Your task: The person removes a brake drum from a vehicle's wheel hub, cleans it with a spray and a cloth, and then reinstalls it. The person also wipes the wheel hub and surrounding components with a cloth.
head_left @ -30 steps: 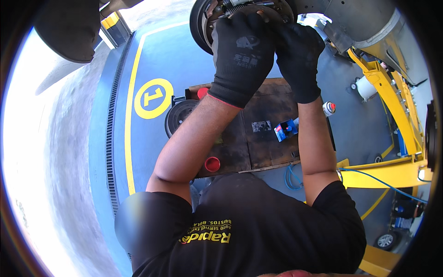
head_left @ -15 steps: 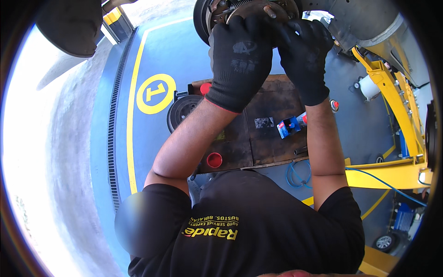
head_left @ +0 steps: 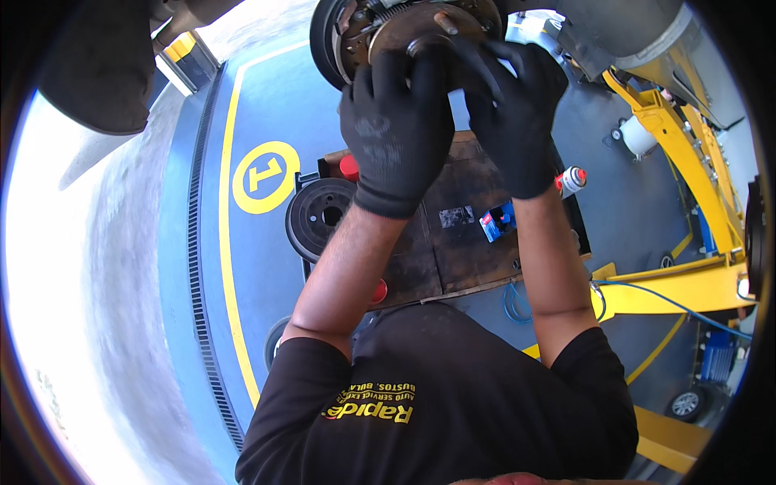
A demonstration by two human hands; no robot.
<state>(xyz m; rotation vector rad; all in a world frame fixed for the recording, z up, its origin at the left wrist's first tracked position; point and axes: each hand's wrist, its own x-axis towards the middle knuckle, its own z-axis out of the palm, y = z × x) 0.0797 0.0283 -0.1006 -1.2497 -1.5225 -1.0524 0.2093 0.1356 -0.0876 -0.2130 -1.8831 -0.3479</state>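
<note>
Both my hands wear black knit gloves and are raised to a drum brake assembly [head_left: 327, 39] at the top of the head view. Its round rusty hub [head_left: 404, 31] carries a protruding wheel stud [head_left: 445, 23], and a coil spring shows behind it. My left hand [head_left: 396, 133] is closed at the hub's lower edge, fingers curled. Just right of it, my right hand [head_left: 517, 121] is also closed, its fingers bent toward the left hand. Whatever lies between the fingers is dark and hidden by the gloves.
Below stands a brown-topped work table [head_left: 412, 263] with a black brake drum [head_left: 309, 230], a red cap [head_left: 349, 167], a blue box [head_left: 496, 222], a small packet [head_left: 457, 217] and a spray can [head_left: 572, 179]. A yellow lift arm [head_left: 671, 299] and blue hose [head_left: 687, 304] are at right.
My hands have moved slightly down and left in the view, and more of the hub face shows. The view has shifted, uncovering more of the brake drum and spray can.
</note>
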